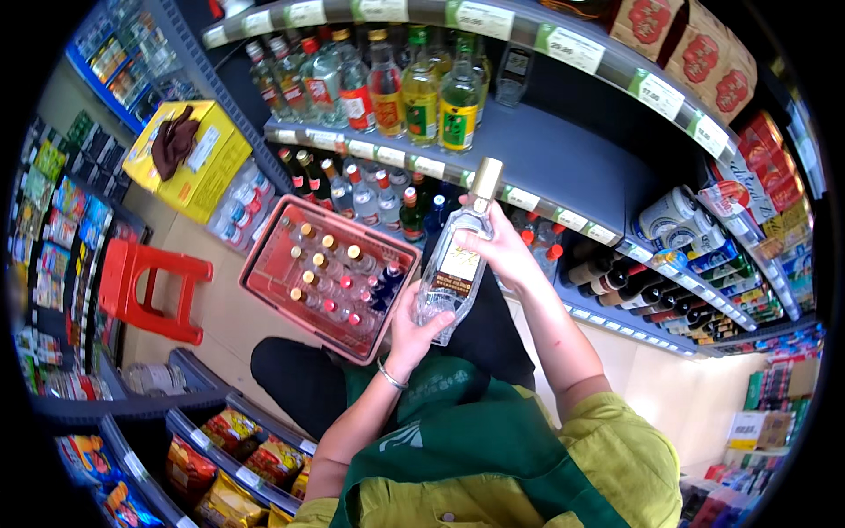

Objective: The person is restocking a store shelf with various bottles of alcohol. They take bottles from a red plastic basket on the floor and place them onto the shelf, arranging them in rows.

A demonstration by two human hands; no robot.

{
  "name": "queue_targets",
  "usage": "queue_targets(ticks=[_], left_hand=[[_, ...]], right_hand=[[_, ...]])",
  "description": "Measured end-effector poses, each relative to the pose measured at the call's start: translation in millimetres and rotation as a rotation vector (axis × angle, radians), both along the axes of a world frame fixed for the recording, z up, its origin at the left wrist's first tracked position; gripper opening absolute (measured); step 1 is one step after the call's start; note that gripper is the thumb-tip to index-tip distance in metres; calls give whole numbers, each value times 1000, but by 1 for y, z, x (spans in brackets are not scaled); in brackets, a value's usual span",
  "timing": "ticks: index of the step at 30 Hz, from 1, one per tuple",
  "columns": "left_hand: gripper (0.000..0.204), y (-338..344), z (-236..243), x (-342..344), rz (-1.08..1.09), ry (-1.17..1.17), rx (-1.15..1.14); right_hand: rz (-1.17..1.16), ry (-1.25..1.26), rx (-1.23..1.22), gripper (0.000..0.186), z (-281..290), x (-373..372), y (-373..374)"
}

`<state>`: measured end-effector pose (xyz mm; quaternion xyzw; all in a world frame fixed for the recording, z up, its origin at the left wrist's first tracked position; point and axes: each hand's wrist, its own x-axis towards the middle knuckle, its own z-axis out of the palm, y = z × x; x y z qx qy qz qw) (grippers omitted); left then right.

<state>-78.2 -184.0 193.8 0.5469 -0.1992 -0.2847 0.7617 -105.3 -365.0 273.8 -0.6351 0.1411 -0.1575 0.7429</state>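
One gold-capped clear glass bottle (455, 271) is being held; one rectangular pink plastic crate (299, 313), one red plastic stool (132, 280) are showing.

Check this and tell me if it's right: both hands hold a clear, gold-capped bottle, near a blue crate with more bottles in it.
The crate's colour is wrong: the head view shows a pinkish-red crate. The rest stands: left hand and right hand hold the clear, gold-capped bottle, and the crate holds more bottles.
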Motion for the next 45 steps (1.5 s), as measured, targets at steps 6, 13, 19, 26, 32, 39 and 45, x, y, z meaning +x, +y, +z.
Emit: queue_targets(ticks=[6, 13, 19, 26, 32, 39, 45], left_hand=[[56, -69, 16, 13, -148, 31, 88], [81, -155, 25, 52, -130, -692, 177], [93, -189, 48, 61, -84, -1090, 360], [69, -232, 19, 87, -204, -1218, 518], [66, -265, 4, 102, -165, -1241, 634], [69, -287, -4, 117, -136, -1216, 707], [73, -298, -7, 118, -107, -1137, 753]], right_hand=[[-234, 2, 334, 55, -10, -10, -61], [-329, -176, 156, 58, 33, 26, -151], [-267, -276, -181, 62, 34, 73, -206], [-264, -271, -363, 65, 16, 112, -236], [-248, -316, -428, 65, 7, 128, -247], [-371, -232, -838, 56, 13, 141, -264], [-483, -208, -1090, 45, 36, 151, -272]])
